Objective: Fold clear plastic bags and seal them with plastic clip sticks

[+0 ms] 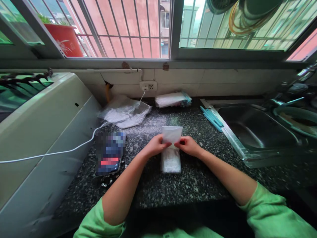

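Between my hands is a narrow, whitish, see-through plastic bag [171, 158], its top end raised off the dark speckled countertop [198, 178]. My left hand [156, 145] pinches the bag's left edge, thumb on the front. At the opposite edge my right hand [189, 146] grips it between thumb and curled fingers. The lower part of the bag looks wrinkled, and I cannot make out whether anything is inside. Behind it, near the wall, lies a stack of similar clear packets [172, 99] with blue at one end.
A phone [110, 153] lies at the left, small shiny bits [105, 183] beside it. Loose plastic bags [126, 112] and a white cable [81, 149] are behind. Blue strips [211, 118] rest by the metal sink [257, 129]. A stove-like white unit [74, 99] borders the left.
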